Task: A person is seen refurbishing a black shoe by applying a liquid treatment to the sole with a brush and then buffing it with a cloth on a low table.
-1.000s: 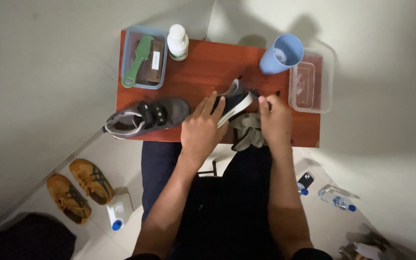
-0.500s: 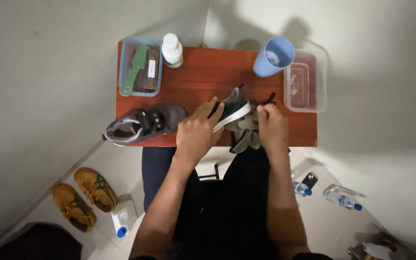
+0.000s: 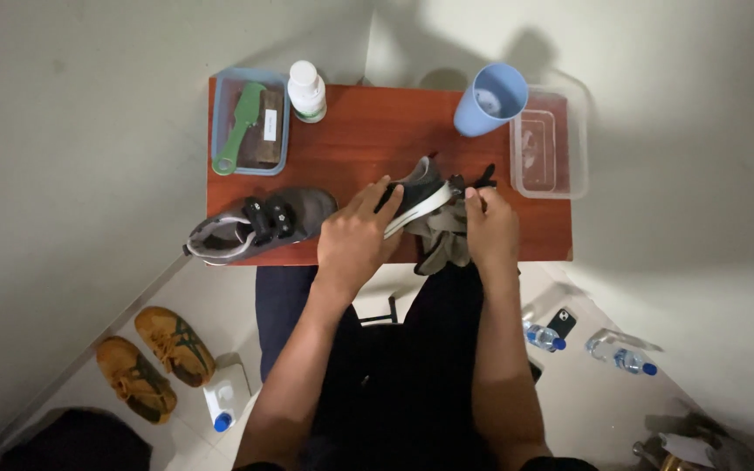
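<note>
Shoe [image 3: 418, 194], dark grey with a white sole, was tilted on its side near the front edge of the reddish wooden table [image 3: 377, 139], held from both ends. The left hand [image 3: 355, 240] gripped its near side, fingers curled over the upper and sole. The right hand [image 3: 489, 228] pinched the black strap [image 3: 480, 180] at the shoe's far end, while a crumpled grey cloth [image 3: 443, 242] lay under it and hung over the table's front edge.

Open tabletop lay behind the shoe, a bare stretch of wood between the white bottle [image 3: 306, 90] and the light blue cup [image 3: 490, 99]. To the left, a second grey shoe [image 3: 259, 225] rested along the front edge, its heel jutting past the table's left corner. A blue tray [image 3: 224, 96] holding a green brush [image 3: 241, 126] filled the back left corner. A clear plastic box [image 3: 550, 148] overhung the right edge. The table stood in a corner, with walls close on the left and back.

How much cloth the right hand actually clasped could not be told, since the palm covered it. The shoe's inner side was hidden by the left hand. On the floor, two brown shoes [image 3: 152, 363] lay to the left, and a plastic bottle [image 3: 624, 353] to the right was dim.
</note>
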